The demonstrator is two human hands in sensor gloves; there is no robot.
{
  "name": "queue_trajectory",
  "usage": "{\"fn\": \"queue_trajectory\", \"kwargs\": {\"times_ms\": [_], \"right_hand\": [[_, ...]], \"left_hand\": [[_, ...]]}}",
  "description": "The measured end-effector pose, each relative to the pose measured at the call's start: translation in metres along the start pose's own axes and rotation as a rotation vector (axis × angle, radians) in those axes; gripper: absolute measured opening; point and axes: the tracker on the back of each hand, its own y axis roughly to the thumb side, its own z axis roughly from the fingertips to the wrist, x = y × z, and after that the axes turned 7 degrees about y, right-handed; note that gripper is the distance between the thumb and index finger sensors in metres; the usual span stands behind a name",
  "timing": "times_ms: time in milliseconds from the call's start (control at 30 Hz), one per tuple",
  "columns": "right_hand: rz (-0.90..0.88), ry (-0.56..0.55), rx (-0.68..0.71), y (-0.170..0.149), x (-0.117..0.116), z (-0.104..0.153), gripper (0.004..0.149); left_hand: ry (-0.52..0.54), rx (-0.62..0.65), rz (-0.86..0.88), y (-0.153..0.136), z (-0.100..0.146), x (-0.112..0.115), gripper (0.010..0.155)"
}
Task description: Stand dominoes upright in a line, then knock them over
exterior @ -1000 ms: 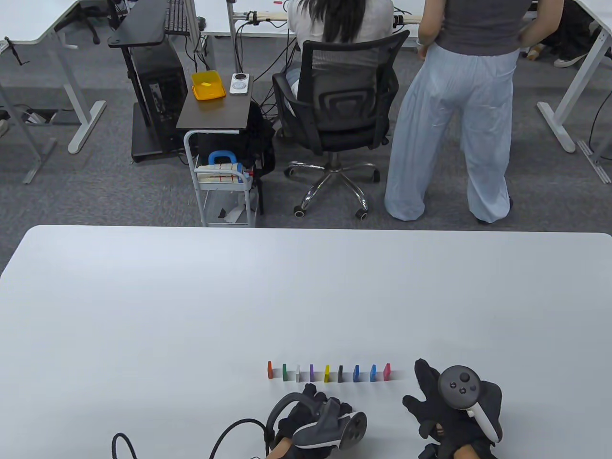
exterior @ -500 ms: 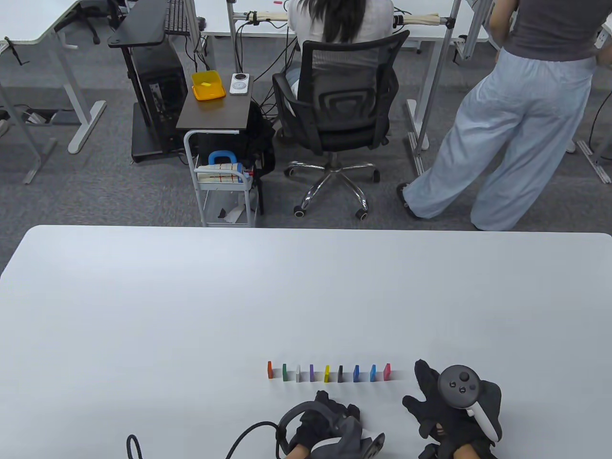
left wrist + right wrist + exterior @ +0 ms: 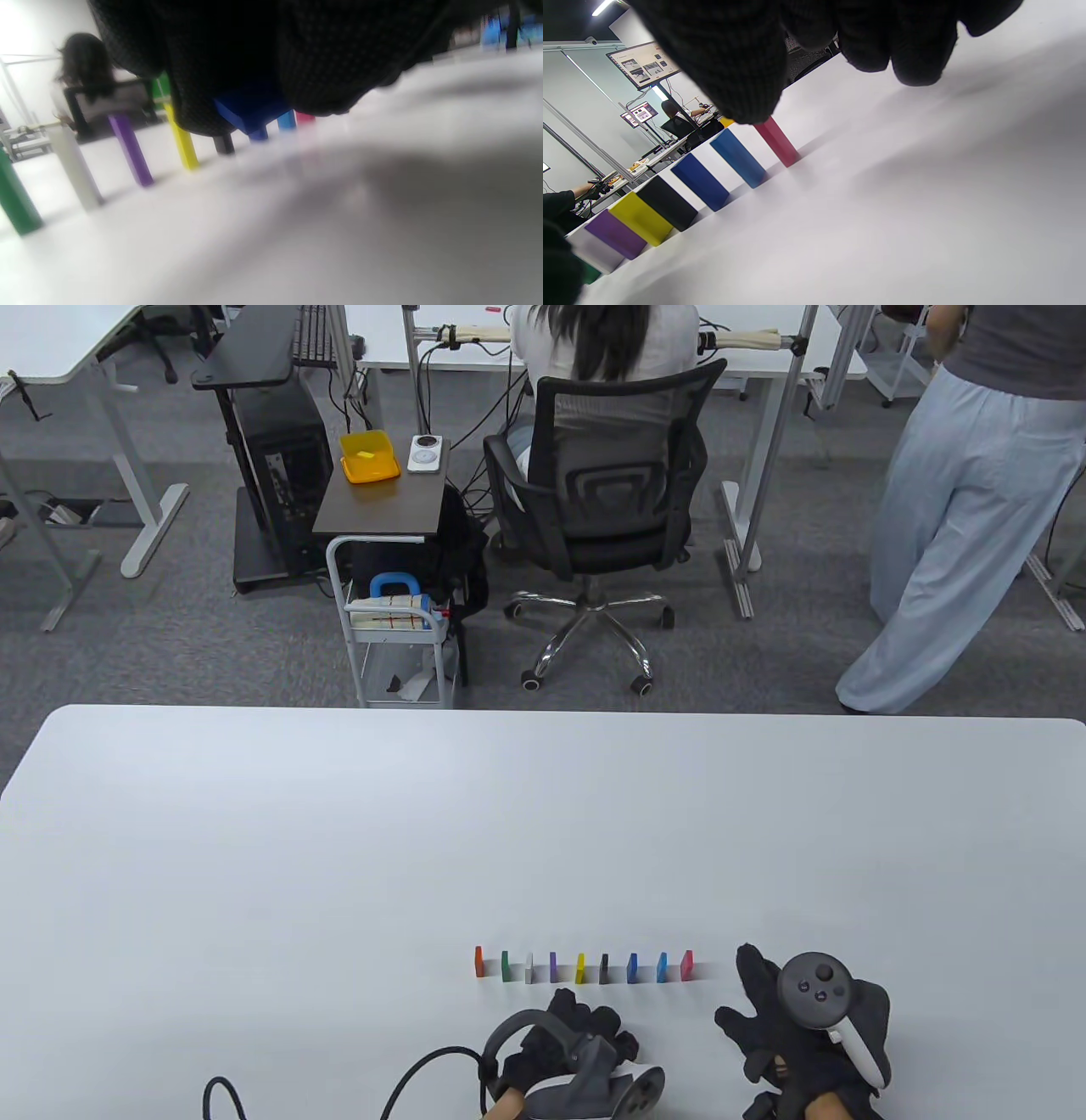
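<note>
Several coloured dominoes stand upright in a row, from the orange domino (image 3: 479, 961) on the left to the pink domino (image 3: 686, 965) on the right. My left hand (image 3: 577, 1028) hovers just in front of the row's middle, fingers curled. In the left wrist view a dark blue piece (image 3: 248, 111) shows under those fingers (image 3: 203, 63), seemingly pinched there. My right hand (image 3: 751, 1005) rests on the table right of the pink domino (image 3: 777, 142), fingers spread and holding nothing. The row (image 3: 700, 180) stands undisturbed.
The white table (image 3: 339, 848) stretches wide beyond the row. A black cable (image 3: 407, 1077) trails from my left wrist at the front edge. Beyond the table are an office chair (image 3: 602, 500) with a seated person, a small cart (image 3: 399, 645), and a standing person (image 3: 959, 517) at the far right.
My left hand drew back and to the right, then came forward and left again towards the row. The right hand and the dominoes stayed put. The standing person walked off to the right.
</note>
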Motion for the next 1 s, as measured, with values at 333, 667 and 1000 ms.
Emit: {"fn": "queue_trajectory", "kwargs": {"times_ms": [333,667,1000], "right_hand": [[0.006,-0.001,0.001,0.001,-0.001,0.001,0.081],[0.007,0.0,0.0,0.0,-0.001,0.001,0.08],[-0.005,-0.001,-0.013,-0.003,-0.001,0.0,0.078]], "left_hand": [[0.299,-0.383,0.285,-0.109,0.039,-0.031,0.047],[0.214,-0.595,0.394,-0.162,0.055,0.001,0.044],[0.02,-0.681,0.457,-0.182,0.05,0.046,0.063]]}}
